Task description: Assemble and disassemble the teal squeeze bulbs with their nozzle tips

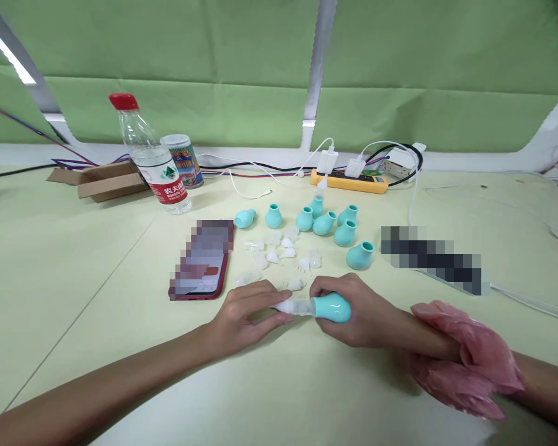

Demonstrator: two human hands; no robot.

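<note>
A nasal aspirator with a turquoise bulb, a clear middle tube and a white tip lies level between my hands. The fingers of my left hand pinch its white tip. Wrapped round the turquoise bulb is my right hand. Just beyond my hands lie loose white nozzle tips and clear tube pieces. Behind them are several turquoise bulbs, most standing with their mouths upward and one bulb on its side. One aspirator stands at the back with a clear top on.
A phone lies left of the parts; a water bottle, a can and a cardboard box stand behind it. A yellow power strip with cables is at the back. A blurred dark device lies right. Pink plastic wraps my right forearm.
</note>
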